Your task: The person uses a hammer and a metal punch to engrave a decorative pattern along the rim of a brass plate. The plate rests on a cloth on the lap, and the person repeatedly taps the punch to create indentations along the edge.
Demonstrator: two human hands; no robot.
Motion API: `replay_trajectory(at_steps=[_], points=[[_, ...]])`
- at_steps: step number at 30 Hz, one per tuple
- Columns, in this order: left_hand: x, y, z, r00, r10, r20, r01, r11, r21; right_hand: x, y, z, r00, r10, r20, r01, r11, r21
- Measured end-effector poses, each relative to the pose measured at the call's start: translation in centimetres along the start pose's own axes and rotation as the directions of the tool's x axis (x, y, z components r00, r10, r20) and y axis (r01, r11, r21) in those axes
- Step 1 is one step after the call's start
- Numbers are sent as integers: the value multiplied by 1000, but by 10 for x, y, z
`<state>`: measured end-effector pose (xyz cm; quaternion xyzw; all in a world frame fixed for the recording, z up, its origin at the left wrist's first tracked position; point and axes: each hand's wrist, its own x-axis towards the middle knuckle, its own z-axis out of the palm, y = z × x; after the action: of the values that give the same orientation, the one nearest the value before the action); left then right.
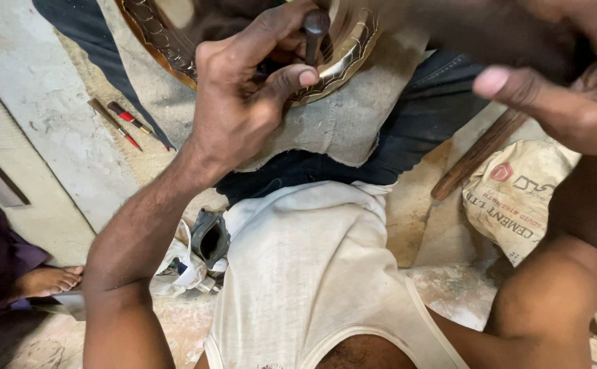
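The left hand (244, 96) is closed around a short dark metal punch (315, 31), thumb and fingers pinching its shaft so that it stands nearly upright with its tip on the round brass-coloured metal plate with an engraved, scalloped rim (343, 55). The plate lies at the far side of the scene, resting on a grey cloth (353, 119) spread over the person's lap, above dark blue trousers (415, 123). The right hand (558, 89) is raised at the far right, blurred and very close to the camera, with the thumb sticking out to the left; its fingers look curled, but what they hold, if anything, cannot be told. Just beside it, lower down, a brown wooden stick (476, 154) lies slanted on the floor next to a pale cement sack (517, 198). On the left, on the dusty concrete floor (45, 116), lie two slim tools with red and dark handles (124, 123), well apart from the hands. Near the person's white undershirt (298, 273) sits a small dark hollow object (209, 239) among crumpled paper. Another person's bare foot (49, 280) shows at the near left.
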<state>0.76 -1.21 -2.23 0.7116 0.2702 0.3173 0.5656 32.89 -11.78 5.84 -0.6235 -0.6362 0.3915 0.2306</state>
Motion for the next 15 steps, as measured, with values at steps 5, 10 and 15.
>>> replay_trajectory(at_steps=[5, 10, 15], points=[[-1, 1, 0, 1000, 3, 1, -3, 1000, 23, 0, -5, 1, 999, 50, -16, -48, 994, 96], [1, 2, -1, 1000, 27, 9, -27, 999, 26, 10, -11, 2, 998, -61, -2, 61, 998, -17], [3, 6, -3, 999, 4, 32, -4, 1000, 22, 16, -10, 5, 980, -201, -8, 194, 957, -215]])
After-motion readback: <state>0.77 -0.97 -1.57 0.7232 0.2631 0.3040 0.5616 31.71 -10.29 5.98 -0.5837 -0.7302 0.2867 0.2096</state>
